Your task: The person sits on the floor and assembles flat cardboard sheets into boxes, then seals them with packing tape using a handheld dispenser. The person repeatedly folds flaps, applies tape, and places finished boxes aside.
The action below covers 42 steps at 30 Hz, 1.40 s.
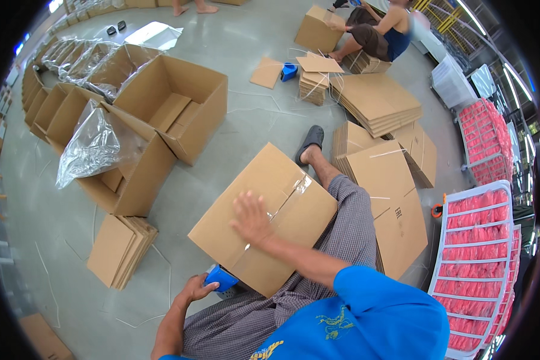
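A closed cardboard box (pixel 306 222) rests tilted across my legs, a strip of clear tape running along its middle seam. My right hand (pixel 251 219), slightly blurred, lies over the box's upper face beside that seam, fingers spread. In my left hand (pixel 196 288) is a blue tape dispenser (pixel 222 279), held low against the box's near left corner. The dispenser's far end is partly hidden by the box and my leg.
Open cartons (pixel 192 78), some lined with clear plastic (pixel 93 150), curve along the left. Cardboard pads (pixel 114 249) lie nearer. Flat cartons (pixel 384 198) are stacked at right, beside trolleys of pink packs (pixel 471 264). A co-worker (pixel 384 27) sits behind them; loose straps (pixel 258 99) cross the floor.
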Tool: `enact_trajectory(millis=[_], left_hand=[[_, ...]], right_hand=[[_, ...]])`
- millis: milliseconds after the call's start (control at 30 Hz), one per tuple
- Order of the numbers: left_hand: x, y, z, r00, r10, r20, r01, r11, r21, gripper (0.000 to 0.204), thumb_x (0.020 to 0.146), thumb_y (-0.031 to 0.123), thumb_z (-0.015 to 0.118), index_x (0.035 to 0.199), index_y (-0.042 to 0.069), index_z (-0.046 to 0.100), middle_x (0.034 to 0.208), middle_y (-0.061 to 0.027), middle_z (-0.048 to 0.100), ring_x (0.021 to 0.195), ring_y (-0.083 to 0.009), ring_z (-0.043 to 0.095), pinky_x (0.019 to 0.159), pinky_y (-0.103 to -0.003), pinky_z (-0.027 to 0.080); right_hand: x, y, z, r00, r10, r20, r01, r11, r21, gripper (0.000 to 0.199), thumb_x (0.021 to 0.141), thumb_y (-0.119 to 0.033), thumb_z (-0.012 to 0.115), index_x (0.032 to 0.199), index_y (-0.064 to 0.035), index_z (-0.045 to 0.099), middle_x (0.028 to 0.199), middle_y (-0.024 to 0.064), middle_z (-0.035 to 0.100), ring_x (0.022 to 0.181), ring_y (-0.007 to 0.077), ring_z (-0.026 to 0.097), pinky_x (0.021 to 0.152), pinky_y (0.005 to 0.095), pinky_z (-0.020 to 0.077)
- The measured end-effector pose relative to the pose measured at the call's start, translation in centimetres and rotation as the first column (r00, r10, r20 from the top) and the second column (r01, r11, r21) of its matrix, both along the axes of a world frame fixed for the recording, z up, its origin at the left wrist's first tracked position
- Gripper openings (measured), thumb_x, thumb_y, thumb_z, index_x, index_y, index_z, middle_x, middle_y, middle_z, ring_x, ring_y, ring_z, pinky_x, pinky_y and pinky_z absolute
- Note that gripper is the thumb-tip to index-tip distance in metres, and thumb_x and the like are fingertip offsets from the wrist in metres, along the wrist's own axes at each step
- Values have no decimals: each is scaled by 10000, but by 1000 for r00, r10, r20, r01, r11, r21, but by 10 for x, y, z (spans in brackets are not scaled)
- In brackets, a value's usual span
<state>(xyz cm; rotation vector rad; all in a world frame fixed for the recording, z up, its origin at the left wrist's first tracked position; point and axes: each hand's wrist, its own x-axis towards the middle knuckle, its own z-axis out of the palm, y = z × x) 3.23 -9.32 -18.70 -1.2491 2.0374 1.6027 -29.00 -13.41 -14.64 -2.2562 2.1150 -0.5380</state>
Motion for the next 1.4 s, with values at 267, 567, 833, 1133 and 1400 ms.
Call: enact_trajectory(millis=[267,567,833,1133,1400], left_hand=[[-7,2,3,998,-43,35,43,999,1,795,802,745,529,1159,45,650,1090,-221,678,1100,-402,605,989,-476,444],[13,31,-14,997,69,-44,-71,997,-28,921,686,887,487,1057,73,707,1020,-184,696,939,-345,655,816,-454,496],[4,22,0,988,155,-10,-153,984,95,845,724,760,614,1109,12,688,1036,-184,697,1010,-333,636,874,-445,487],[-6,15,-31,990,144,2,-139,955,263,782,728,688,686,1187,56,667,1181,-151,661,1108,-309,601,957,-453,454],[-14,6,-55,999,32,-19,-27,976,216,829,732,663,710,1293,64,600,1296,-136,604,1210,-282,543,1046,-441,406]], right_hand=[[68,23,12,982,132,138,-137,990,32,600,946,-427,500,1434,-88,421,1524,117,338,1421,322,275,1138,566,184],[49,20,-5,980,197,9,-197,974,113,541,993,-372,419,1464,-106,389,1561,100,288,1448,309,226,1169,548,114],[60,20,13,967,254,27,-255,957,136,632,962,-471,461,1466,-99,378,1558,115,287,1448,315,213,1169,538,111],[50,26,20,848,529,40,-526,831,179,1050,689,-704,684,1477,-92,354,1562,135,273,1459,326,192,1167,549,103],[50,23,40,835,539,107,-549,806,222,1060,682,-635,726,1472,-38,347,1563,180,247,1464,360,162,1167,565,71]])
